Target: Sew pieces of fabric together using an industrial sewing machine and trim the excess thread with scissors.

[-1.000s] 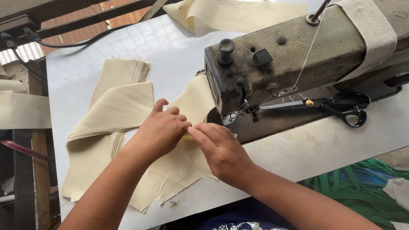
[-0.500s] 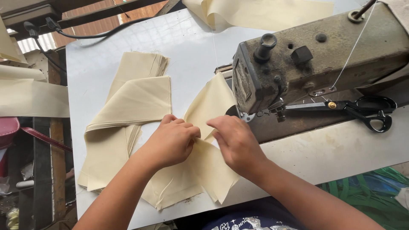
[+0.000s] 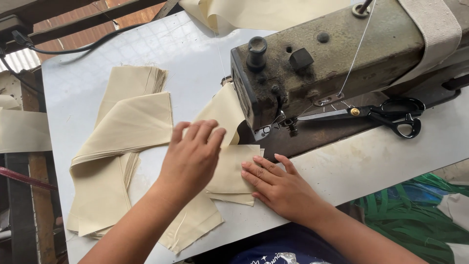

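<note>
While both hands lie open and flat, left hand (image 3: 191,157) and right hand (image 3: 278,185) press the cream cloth piece (image 3: 233,172) on the bench (image 3: 371,161).

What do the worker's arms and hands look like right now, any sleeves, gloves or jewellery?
Both arms are bare to the frame edge, no sleeves visible. The left hand and right hand wear no gloves, and no rings, watch or bracelets show. Nails look short and unpainted.
</note>
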